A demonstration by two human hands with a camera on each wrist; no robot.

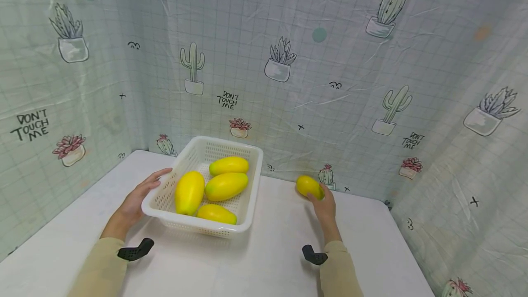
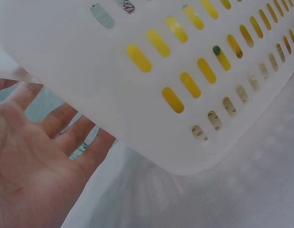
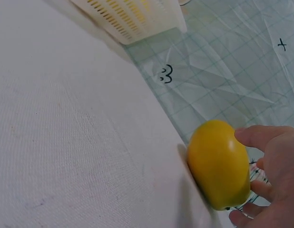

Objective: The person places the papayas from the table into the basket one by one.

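Note:
A white perforated plastic basket (image 1: 251, 196) stands on the table with several yellow mangoes (image 1: 227, 186) in it. At its left side, my left hand (image 1: 134, 200) touches the rim with the fingers extended. In the left wrist view that palm (image 2: 33, 166) faces the camera, and the basket's wall (image 2: 99, 90) hides some fingertips. Toward the table's back edge, right of the basket, lies a single yellow mango (image 1: 307, 186). My right hand (image 1: 325, 209) pinches its right end between thumb and fingers, and in the right wrist view this mango (image 3: 218, 164) appears to rest on the table.
The white table (image 1: 272, 251) backs onto a hanging cloth (image 1: 247, 58) printed with potted cacti, which also closes off both sides. A dark wrist mount (image 1: 137, 250) sits at the left sleeve, another wrist mount (image 1: 314, 255) at the right. Bare tabletop separates basket and lone mango.

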